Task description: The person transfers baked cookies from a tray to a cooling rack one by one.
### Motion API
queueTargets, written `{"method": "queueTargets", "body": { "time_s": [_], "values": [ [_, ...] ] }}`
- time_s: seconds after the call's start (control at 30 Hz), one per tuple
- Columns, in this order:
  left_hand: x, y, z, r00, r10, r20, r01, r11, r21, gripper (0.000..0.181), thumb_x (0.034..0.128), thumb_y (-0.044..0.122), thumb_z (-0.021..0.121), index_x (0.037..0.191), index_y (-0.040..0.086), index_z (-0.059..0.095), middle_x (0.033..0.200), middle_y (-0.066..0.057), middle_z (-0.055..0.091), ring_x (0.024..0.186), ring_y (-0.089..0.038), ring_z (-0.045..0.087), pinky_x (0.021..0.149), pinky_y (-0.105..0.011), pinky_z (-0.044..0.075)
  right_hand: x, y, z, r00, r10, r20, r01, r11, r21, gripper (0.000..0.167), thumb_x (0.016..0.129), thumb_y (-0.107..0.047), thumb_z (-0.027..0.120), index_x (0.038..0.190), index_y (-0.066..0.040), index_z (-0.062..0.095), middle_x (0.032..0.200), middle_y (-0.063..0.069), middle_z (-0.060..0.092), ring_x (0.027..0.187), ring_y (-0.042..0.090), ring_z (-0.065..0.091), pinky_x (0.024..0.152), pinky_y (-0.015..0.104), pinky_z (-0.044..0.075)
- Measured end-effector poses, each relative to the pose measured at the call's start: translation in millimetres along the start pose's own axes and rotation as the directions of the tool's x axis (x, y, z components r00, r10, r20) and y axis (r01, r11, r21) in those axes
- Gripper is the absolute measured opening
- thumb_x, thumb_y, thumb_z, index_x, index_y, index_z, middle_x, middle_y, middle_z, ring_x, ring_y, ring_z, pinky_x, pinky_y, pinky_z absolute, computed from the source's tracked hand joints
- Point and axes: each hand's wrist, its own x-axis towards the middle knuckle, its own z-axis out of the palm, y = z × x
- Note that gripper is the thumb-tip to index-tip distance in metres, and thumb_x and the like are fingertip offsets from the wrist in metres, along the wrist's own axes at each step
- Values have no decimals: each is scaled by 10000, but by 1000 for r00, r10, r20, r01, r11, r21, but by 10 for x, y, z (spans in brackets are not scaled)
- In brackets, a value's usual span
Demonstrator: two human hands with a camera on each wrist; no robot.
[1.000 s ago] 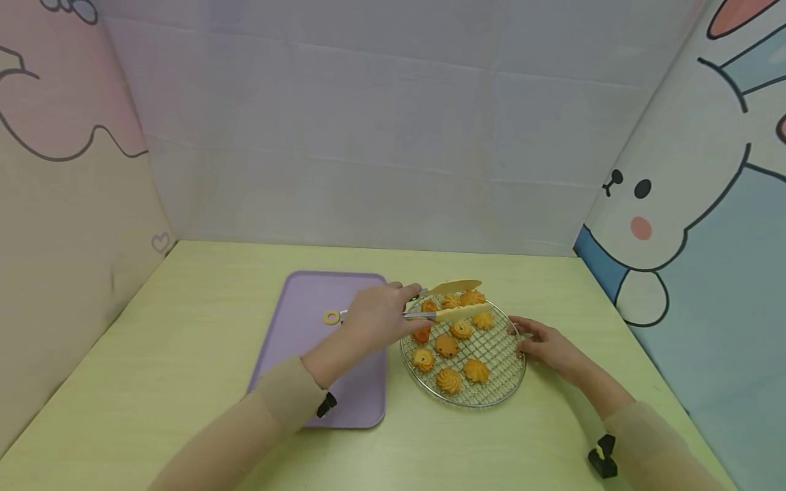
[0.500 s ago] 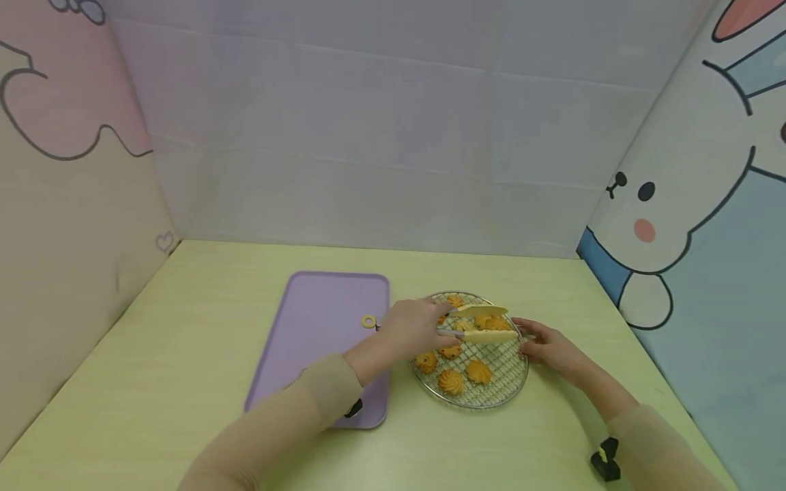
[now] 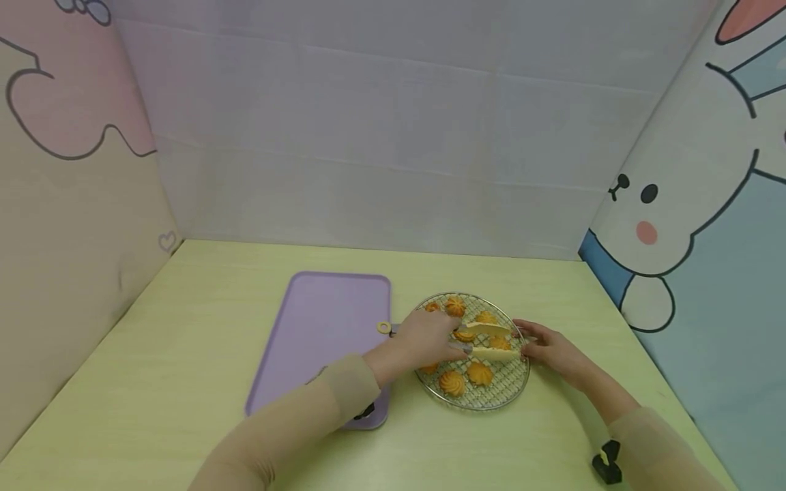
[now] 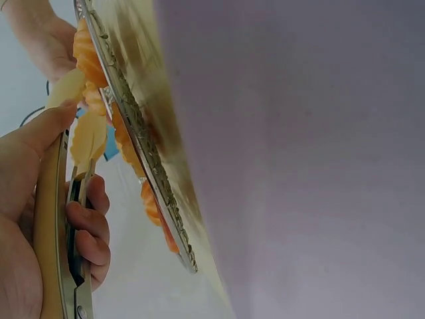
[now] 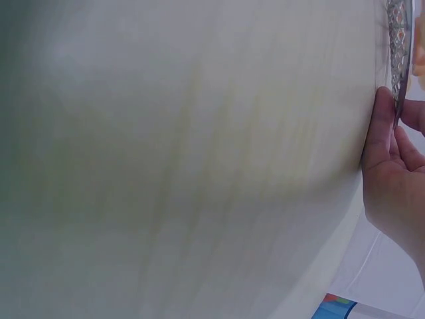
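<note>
My left hand (image 3: 424,341) grips metal tongs (image 3: 494,354) with pale yellow tips and a yellow end ring. In the left wrist view the thumb and curled fingers wrap the handles. Between the spread tips sits a golden cookie (image 3: 500,343) over the right part of a round wire rack (image 3: 506,385); whether the tips touch it I cannot tell. Several piped cookies (image 3: 452,383) lie on the mesh, some hidden by the hand. At the rack's right edge my right hand (image 3: 555,351) pinches the rim, thumb above and fingers below in the right wrist view.
A purple rectangular tray (image 3: 319,320) lies left of the rack, partly under my left forearm. Both rest on the pale yellow table (image 3: 153,382). A white backdrop (image 3: 368,136) and cartoon-printed side panels (image 3: 706,239) enclose the table.
My left hand has moved right and toward me with the tongs. The cookie between the tips has shifted with them, from the rack's far edge to its right part. My right hand stays put.
</note>
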Motion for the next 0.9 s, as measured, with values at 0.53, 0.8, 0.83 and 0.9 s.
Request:
{"method": "queueTargets", "body": {
  "time_s": [0.53, 0.8, 0.83, 0.9],
  "values": [
    [55, 19, 64, 998, -20, 60, 22, 999, -33, 646, 776, 685, 589, 1236, 233, 606, 991, 74, 676, 756, -110, 636, 524, -269, 477, 0, 7, 3, 1000, -8, -5, 8, 1000, -14, 610, 948, -116, 538, 1472, 4, 250, 1427, 298, 346, 1099, 136, 532, 831, 209, 480],
    [-11, -65, -72, 998, -46, 36, 49, 994, -100, 737, 772, 679, 599, 1362, 245, 514, 1183, 67, 647, 948, -129, 641, 587, -274, 498, -4, 6, 2, 1000, -15, 5, 15, 1000, 10, 607, 955, -117, 522, 1473, 15, 235, 1425, 312, 338, 1079, 56, 517, 836, 210, 478],
    [-28, -78, -98, 998, -50, 33, 53, 993, -105, 731, 771, 673, 605, 1359, 248, 517, 1202, 68, 640, 971, -133, 639, 604, -282, 506, -3, 7, 2, 1000, -12, 5, 12, 1000, 16, 611, 955, -122, 526, 1473, 15, 235, 1426, 311, 337, 1064, 32, 519, 838, 211, 479],
    [-70, -109, -149, 998, -53, 27, 56, 993, -106, 725, 772, 672, 606, 1351, 243, 525, 1223, 61, 629, 1007, -139, 633, 637, -298, 514, 2, 15, 2, 1000, -2, 5, 2, 1000, 16, 623, 951, -135, 538, 1475, 12, 234, 1431, 306, 333, 1039, 2, 522, 842, 209, 478]
  ]
}}
